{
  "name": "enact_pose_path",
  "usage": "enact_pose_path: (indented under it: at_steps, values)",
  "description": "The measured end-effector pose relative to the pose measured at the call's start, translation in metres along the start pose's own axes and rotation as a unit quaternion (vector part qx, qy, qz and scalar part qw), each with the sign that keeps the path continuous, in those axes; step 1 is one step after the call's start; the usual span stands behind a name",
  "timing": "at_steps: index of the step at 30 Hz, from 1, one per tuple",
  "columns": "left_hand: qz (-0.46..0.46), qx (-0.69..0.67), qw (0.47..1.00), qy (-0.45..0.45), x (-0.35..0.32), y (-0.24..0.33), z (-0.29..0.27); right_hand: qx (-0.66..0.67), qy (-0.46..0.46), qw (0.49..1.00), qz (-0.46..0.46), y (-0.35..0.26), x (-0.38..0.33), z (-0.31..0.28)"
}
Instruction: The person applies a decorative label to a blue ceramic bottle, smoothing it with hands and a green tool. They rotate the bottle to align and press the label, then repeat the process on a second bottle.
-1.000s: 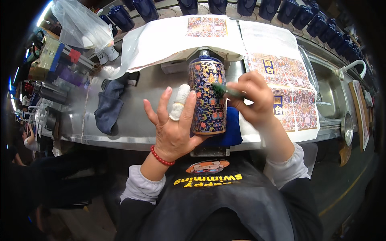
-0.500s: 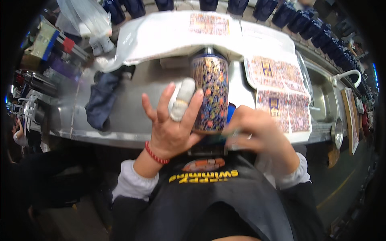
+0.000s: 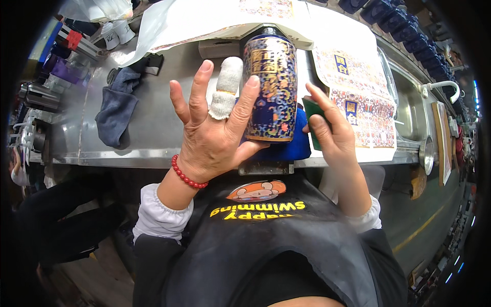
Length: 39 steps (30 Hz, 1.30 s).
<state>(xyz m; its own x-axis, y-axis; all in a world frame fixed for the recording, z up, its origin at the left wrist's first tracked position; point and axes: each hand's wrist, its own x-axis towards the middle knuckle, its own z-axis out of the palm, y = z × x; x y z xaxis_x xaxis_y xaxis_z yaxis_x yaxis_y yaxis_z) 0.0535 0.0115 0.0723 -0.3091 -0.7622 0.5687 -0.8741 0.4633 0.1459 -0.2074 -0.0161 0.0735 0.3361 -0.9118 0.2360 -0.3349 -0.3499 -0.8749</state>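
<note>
A dark blue bottle [image 3: 271,97] with a gold-edged, multicoloured floral pattern lies in front of me, its neck pointing away. My left hand [image 3: 212,120] is beside it with the fingers spread, the index finger and thumb against its left side. A white knitted cover [image 3: 225,84] sleeves one finger of that hand. To the bottle's right, my right hand [image 3: 332,130] pinches a flat green scraper [image 3: 313,123], held apart from the bottle. Under the bottle's right side shows a blue cloth [image 3: 302,140].
Patterned transfer sheets [image 3: 360,120] lie on the right of the metal table [image 3: 163,120], with white paper [image 3: 199,20] along the back. A grey-blue cloth [image 3: 117,105] sits at the left. A sink [image 3: 411,120] with a white faucet [image 3: 445,87] is at far right; dark blue bottles [image 3: 404,30] line the back.
My right hand has drawn away from the bottle's near end to its right, showing the green scraper. The bottle's front pattern has turned to show a gold panel. My left hand stays beside it.
</note>
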Motion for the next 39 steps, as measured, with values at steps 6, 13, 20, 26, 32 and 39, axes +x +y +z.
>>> enact_pose_path:
  at_steps: [6, 13, 20, 26, 32, 39]
  values:
    - [-0.126, -0.419, 0.899, -0.024, -0.002, -0.014, 0.026, -0.050, -0.072, 0.996, 0.011, -0.010, 0.001, 0.001]
    - [-0.107, -0.373, 0.919, -0.076, -0.017, -0.013, 0.047, -0.069, -0.099, 0.993, 0.019, -0.021, 0.015, 0.008]
    - [-0.094, -0.364, 0.925, -0.059, -0.013, -0.015, 0.047, -0.050, -0.101, 0.992, 0.048, -0.009, 0.011, 0.007]
    - [-0.095, -0.365, 0.924, -0.055, -0.012, -0.014, 0.046, -0.042, -0.067, 0.996, 0.045, -0.016, 0.012, 0.003]
    - [-0.076, -0.315, 0.946, -0.024, -0.007, -0.005, 0.034, 0.073, 0.079, 0.993, 0.052, -0.058, 0.003, 0.013]
    - [-0.017, -0.104, 0.993, -0.049, 0.001, 0.017, 0.013, 0.095, 0.111, 0.968, 0.204, -0.030, -0.009, 0.030]
